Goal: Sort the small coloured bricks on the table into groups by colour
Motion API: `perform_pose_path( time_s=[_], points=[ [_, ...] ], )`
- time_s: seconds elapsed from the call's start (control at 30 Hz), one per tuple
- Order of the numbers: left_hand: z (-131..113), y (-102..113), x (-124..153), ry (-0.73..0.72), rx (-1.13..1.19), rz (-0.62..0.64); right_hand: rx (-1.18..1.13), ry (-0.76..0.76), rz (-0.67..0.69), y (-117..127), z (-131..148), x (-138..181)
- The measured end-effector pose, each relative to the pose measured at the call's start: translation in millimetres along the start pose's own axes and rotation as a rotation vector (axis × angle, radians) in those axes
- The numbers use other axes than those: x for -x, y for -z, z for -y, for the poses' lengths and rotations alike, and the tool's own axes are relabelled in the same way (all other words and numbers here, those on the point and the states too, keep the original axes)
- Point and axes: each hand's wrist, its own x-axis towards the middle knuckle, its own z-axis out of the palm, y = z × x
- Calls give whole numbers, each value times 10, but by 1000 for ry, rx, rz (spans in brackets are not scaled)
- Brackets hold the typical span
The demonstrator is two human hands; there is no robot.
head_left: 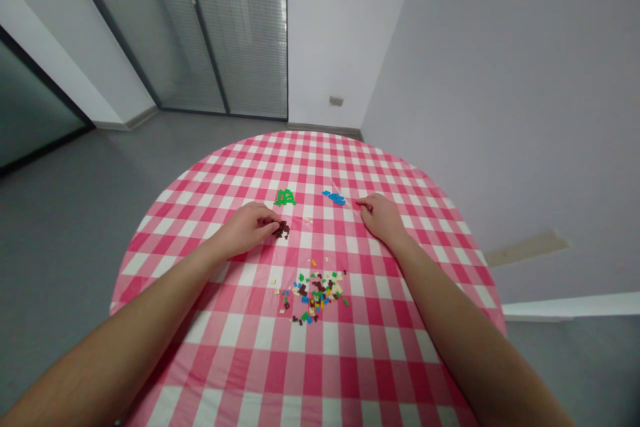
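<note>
Beyond the mixed toy bricks [319, 286], my left hand [249, 223] is at brown bricks [284, 229], right hand [383, 216] apart; I can't tell either grip; likely colour-sorting, next needing a fine pinch

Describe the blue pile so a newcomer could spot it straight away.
Start from the pink-and-white checked tablecloth and look beyond the mixed heap of small pieces. On the far side, the blue pile lies just left of the right hand and right of the green pile. Unlike that heap and the green pile, it looks blue throughout.
</note>
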Motion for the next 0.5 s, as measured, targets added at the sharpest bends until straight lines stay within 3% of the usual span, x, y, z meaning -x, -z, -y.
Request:
perform_pose_path(
  time_s=[0.17, 0.33, 0.5],
  points=[
    [-15, -3, 5, -7, 9, -15, 25, -9, 5, 32, 74, 25],
    [-1, -19, 5, -40, 1, -4, -139, 91, 30, 196, 261, 126],
    [-3, -27, 7, -54, -6, 14, -419, 216, 491, 453, 595, 303]
  ],
)
